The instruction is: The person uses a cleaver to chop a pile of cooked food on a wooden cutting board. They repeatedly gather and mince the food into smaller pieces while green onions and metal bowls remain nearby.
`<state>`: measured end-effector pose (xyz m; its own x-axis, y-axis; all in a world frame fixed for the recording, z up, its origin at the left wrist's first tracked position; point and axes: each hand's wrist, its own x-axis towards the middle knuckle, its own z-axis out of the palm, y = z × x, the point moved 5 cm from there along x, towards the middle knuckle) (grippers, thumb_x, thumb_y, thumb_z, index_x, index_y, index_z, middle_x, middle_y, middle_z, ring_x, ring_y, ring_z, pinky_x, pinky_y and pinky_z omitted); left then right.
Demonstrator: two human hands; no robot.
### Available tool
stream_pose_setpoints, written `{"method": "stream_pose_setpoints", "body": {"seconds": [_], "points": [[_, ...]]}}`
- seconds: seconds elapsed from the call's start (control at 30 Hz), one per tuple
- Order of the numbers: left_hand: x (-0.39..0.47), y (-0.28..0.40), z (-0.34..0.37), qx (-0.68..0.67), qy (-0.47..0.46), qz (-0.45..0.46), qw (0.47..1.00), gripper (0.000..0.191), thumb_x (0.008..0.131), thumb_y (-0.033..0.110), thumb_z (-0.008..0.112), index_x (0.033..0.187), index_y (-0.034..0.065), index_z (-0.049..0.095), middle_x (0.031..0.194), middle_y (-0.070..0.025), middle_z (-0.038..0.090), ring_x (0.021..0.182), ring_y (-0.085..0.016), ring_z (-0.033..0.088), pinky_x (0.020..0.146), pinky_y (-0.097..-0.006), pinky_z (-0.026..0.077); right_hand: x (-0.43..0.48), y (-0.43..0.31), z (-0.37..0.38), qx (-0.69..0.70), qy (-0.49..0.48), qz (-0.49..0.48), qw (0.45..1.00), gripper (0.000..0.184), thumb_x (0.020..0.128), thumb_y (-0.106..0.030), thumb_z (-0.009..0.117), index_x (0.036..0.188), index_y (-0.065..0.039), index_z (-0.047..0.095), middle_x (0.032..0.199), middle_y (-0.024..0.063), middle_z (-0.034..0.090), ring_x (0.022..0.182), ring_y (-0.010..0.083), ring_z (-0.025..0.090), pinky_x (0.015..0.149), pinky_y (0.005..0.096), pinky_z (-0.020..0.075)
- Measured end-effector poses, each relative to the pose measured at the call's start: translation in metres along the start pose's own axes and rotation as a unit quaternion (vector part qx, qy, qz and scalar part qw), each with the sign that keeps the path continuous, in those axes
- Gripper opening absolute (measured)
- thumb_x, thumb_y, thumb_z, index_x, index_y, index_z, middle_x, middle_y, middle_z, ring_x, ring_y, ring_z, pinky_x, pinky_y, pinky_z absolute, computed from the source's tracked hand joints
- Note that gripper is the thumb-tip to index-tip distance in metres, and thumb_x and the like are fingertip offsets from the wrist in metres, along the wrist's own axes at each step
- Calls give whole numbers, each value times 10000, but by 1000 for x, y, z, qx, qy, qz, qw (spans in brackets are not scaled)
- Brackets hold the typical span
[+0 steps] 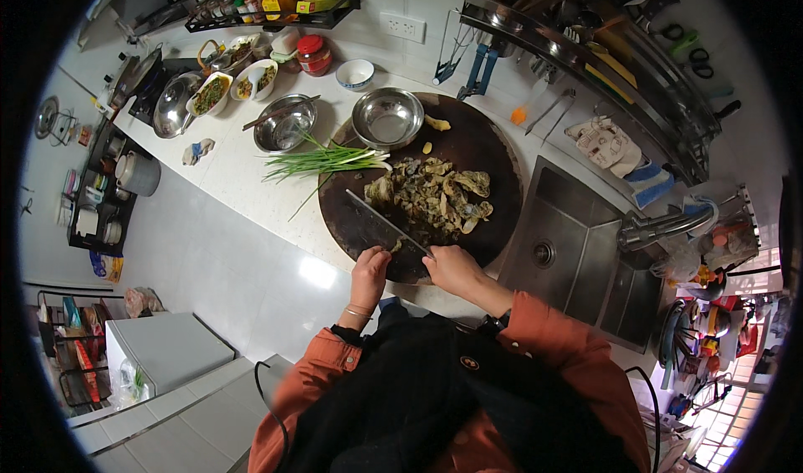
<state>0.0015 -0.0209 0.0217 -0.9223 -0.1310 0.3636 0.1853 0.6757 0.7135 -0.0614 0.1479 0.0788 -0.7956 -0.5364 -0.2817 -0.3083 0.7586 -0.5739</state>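
Note:
My right hand [455,271] grips the handle of a kitchen knife [382,219], whose blade points to the far left over a round dark chopping board [495,140]. At the board's near edge, my left hand [370,272] has its fingers pinched together, with a small scrap of leafy vegetable [396,245] at the fingertips. A heap of chopped, dark green preserved-looking vegetable [433,194] lies beyond the blade. Spring onions [332,160] stretch over the board's left rim. Farther back on the board are a steel bowl [388,116] and a peeled ginger-like piece [437,123].
A steel sink [564,241] with a faucet [665,222] adjoins on the right. Left on the counter stand another steel bowl [285,122] with chopsticks across it, a patterned bowl [355,74], a red-lidded jar [313,54] and filled dishes [211,93]. A utensil rack [552,43] hangs above.

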Motion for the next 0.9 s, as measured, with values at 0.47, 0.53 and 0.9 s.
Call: {"method": "stream_pose_setpoints", "body": {"seconds": [0.47,0.53,0.9], "points": [[8,13,4,16,-35,54,998,193,814,-10,633,1006,-2,634,962,-149,627,894,-338,594,782,-397,509,2,-5,5,-28,-20,8,999,221,919,-212,564,915,5,605,794,257,658,811,451,643,718,534,511],[10,10,5,27,-41,60,997,181,819,-8,614,999,-5,633,961,-151,627,899,-339,593,788,-401,510,4,0,2,1,-18,15,1000,222,919,-211,566,916,8,607,808,257,661,815,452,644,718,534,509],[8,1,-1,41,-50,38,997,146,831,-9,585,973,-1,619,930,-161,619,874,-345,584,780,-402,501,-23,-15,0,-22,-42,15,999,245,939,-237,535,916,0,596,785,242,660,781,448,644,700,539,509]]}}
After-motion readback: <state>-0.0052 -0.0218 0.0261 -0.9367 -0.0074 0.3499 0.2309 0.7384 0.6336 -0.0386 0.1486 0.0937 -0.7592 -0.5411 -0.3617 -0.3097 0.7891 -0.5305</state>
